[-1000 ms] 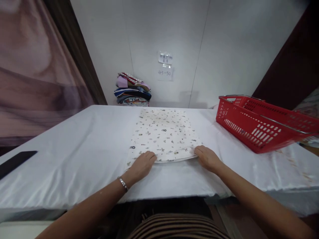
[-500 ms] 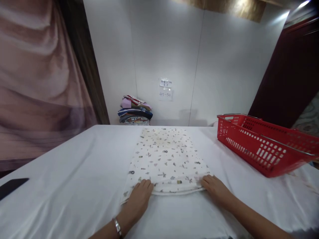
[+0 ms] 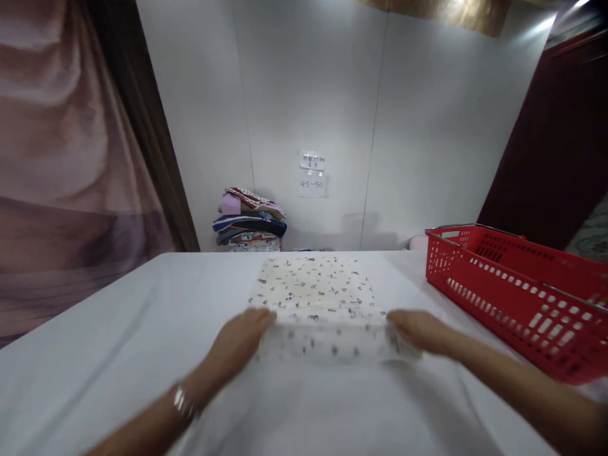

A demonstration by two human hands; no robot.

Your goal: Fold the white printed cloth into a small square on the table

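A white cloth with small dark prints (image 3: 316, 285) lies on the white-covered table. Its near part is raised and folded over, with the near edge hanging between my hands. My left hand (image 3: 254, 320), with a silver bracelet at the wrist, pinches the left corner of the fold. At the right end of the same fold, my right hand (image 3: 406, 323) grips the cloth. Both hands and the lifted edge are somewhat blurred, and the fingertips are partly hidden by the fabric.
On the right of the white tabletop (image 3: 114, 329) stands a red plastic basket (image 3: 503, 288). A stack of folded fabrics (image 3: 249, 218) sits beyond the far edge, near a wall with paper labels (image 3: 312, 183). A pink curtain (image 3: 71, 158) hangs at the left.
Both hands have lifted the cloth's near edge and moved it away from me, so the flat part looks shorter. The view has shifted slightly, and the dark object at the left edge is out of view.
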